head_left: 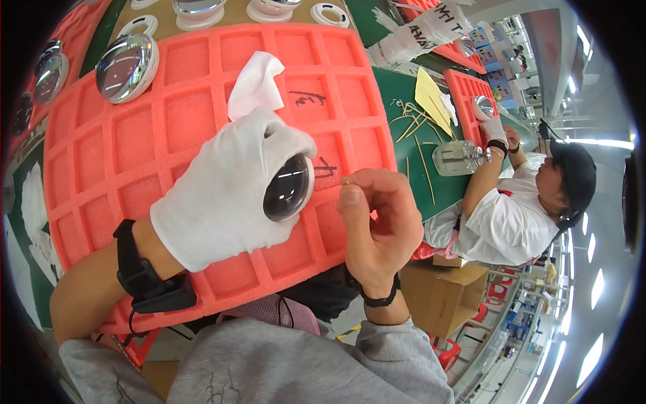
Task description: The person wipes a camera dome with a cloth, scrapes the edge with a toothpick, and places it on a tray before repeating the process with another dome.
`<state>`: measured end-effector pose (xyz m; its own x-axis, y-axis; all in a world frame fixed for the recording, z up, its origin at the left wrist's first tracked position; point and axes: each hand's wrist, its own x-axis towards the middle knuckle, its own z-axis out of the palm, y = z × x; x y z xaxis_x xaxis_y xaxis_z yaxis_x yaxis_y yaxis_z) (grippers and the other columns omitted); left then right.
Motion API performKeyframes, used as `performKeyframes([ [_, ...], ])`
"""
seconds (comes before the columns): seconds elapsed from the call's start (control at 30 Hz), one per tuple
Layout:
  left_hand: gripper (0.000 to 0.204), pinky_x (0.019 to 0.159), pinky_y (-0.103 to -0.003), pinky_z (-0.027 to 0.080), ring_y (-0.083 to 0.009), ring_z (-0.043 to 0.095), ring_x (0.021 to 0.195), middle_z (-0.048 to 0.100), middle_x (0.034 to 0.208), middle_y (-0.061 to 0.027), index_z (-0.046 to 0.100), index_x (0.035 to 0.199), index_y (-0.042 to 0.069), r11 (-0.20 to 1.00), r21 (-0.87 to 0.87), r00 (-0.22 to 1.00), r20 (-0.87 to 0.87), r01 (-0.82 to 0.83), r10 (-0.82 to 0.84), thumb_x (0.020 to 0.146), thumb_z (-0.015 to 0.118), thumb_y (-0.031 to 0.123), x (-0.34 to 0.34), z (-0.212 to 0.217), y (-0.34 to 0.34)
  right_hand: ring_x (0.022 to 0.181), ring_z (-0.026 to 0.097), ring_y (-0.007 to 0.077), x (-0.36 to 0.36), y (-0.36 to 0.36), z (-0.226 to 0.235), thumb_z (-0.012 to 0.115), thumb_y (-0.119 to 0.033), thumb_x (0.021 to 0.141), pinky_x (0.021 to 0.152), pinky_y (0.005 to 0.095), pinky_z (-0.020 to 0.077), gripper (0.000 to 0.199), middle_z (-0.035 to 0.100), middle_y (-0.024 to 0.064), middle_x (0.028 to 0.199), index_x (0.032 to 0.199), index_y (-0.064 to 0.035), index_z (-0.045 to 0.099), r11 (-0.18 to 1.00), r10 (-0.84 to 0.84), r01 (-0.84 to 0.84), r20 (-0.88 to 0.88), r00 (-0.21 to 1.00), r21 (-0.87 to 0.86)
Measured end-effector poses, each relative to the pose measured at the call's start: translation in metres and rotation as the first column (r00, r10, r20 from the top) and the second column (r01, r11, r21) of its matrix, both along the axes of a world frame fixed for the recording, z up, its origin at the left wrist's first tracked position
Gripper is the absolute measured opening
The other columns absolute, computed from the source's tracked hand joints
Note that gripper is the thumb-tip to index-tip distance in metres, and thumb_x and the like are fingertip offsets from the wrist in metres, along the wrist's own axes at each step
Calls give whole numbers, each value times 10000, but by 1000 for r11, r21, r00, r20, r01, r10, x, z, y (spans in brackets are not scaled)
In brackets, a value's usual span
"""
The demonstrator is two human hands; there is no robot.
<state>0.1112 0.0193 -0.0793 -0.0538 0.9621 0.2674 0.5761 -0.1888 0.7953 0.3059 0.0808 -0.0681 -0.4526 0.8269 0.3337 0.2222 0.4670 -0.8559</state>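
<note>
The left hand (225, 195), in a white glove, holds a round glass lens (288, 188) with its fingers (282, 138) curled over the rim, the domed face turned toward the right hand; the glove likely keeps skin marks off the glass. A black strap (145, 276) sits on that wrist. Just right of the lens, the bare right hand (377, 222) has thumb and forefinger (350, 195) pressed together on a thin stick (344, 180), its tip just beside the lens edge. A dark band (380, 299) circles that wrist.

Under both hands lies a red foam tray (168, 121) cut into square cells, most of them vacant, so there is room to set the lens down on either side of the fingers. Its near edge overhangs the person's lap. Just past the gloved fingers a white cloth (256, 84) lies on the tray, within reach. Farther left, a mounted lens (126, 67) rests near the tray's corner, with more white rings (138, 25) beyond.

Right of the stick-holding fingers the green bench (404, 114) carries loose sticks (414, 128) and a yellow sheet (431, 97). Beyond, a co-worker (511, 215) in white bends over another red tray (464, 91).
</note>
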Motion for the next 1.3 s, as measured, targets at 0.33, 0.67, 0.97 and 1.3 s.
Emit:
performKeyframes([
  [0.33, 492, 828, -397, 513, -328, 620, 946, 566, 1032, -118, 577, 1103, 78, 996, 84, 999, 10, 30, -31, 669, 784, -30, 0, -6, 2, 559, 544, 96, -2, 2, -2, 773, 76, 771, 506, 230, 391, 202, 718, 59, 830, 945, -5, 709, 915, 107, -187, 233, 967, 358],
  [0.67, 484, 808, -398, 512, -329, 615, 931, 563, 1020, -109, 572, 1089, 78, 996, 77, 998, 22, 50, -51, 663, 761, -53, 1, -6, 2, 629, 683, 184, -8, 4, 13, 795, 67, 724, 537, 279, 494, 235, 692, 79, 799, 923, -21, 705, 724, 28, -298, 405, 914, 622],
  [0.97, 489, 801, -410, 509, -355, 607, 939, 554, 1046, -137, 570, 1096, 79, 986, 168, 998, -55, 11, -2, 665, 771, -37, 1, -13, 6, 606, 613, 153, -14, 20, 14, 745, 51, 788, 547, 261, 482, 230, 643, 61, 810, 961, -16, 609, 810, 135, -386, 501, 855, 441],
  [1.3, 537, 825, -419, 510, -377, 608, 976, 572, 1079, -152, 583, 1135, 82, 983, 185, 1000, -20, 9, -6, 659, 811, -14, 0, -13, 4, 647, 626, 277, -11, 29, 6, 659, -13, 921, 606, 326, 513, 154, 619, 121, 836, 1020, 4, 543, 913, 330, -396, 390, 860, 101],
])
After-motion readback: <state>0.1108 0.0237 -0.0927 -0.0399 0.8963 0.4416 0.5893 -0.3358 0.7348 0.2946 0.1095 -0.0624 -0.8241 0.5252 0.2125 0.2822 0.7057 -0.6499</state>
